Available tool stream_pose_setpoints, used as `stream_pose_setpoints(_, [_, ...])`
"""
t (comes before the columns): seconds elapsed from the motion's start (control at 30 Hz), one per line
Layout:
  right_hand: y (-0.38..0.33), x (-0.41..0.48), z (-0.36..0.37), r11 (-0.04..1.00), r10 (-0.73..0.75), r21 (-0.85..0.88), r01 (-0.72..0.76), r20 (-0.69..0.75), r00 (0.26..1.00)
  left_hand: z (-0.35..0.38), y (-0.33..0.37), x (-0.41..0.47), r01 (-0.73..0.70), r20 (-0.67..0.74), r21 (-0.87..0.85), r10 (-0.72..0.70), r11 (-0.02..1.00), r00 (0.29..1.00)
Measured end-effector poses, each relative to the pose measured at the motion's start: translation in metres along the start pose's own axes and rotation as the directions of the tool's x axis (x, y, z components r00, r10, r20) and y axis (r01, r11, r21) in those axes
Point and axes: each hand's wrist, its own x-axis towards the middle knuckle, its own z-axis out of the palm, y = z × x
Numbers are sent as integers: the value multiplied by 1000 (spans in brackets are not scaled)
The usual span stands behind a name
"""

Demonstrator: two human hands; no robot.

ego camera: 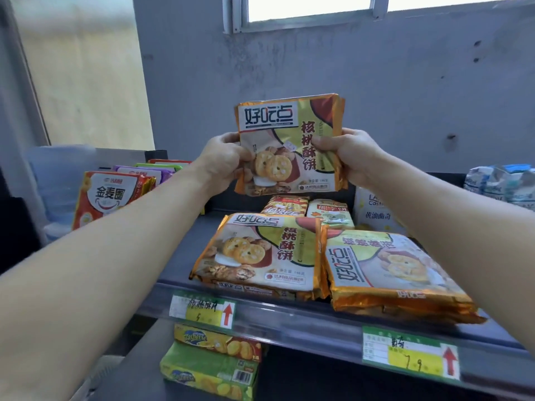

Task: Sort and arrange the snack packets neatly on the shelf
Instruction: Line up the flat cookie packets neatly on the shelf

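Surface: we note a grey metal shelf with a clear price rail along its front edge, set against a grey plastered wall. A window sits high in that wall; a pale yellow panel stands to the left.

Held item: a walnut-cookie packet, orange-edged with green and cream print, upright in the air above the shelf. Our left hand pinches its left edge, thumb on the front; our right hand clamps its right edge, fingers closed round it. More foil edges show behind it, so it may be several packets; we cannot tell.

On the shelf, front: a stack of walnut-cookie packets lying flat, print facing us; just beside it on the right, a second stack with its print turned round.

Behind these: a yellow-and-red packet and a pale packet with green print, partly hidden by the held item.

Left: a red-and-white ring-biscuit packet standing on edge, with purple packets behind it; our left forearm crosses in front of it.

Right: a white butter-cookie bag and blue-and-white bags.

Rail: a price tag with red arrow and another.

Lower level: yellow-green biscuit boxes, stacked.
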Motion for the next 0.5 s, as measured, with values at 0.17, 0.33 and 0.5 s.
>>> stream_pose_setpoints(0.17, [-6,-12,2,999,-40,31,39,27,999,-3,16,-24,-9,-39,15,10,1000,999])
stream_pose_setpoints(0.33, [-7,-23,7,996,-63,66,58,77,995,-9,24,-48,-21,-76,35,24,999,997])
stream_pose_setpoints(0.5, [-7,-35,16,995,-70,84,60,121,990,-16,29,-69,-28,-124,28,31,999,992])
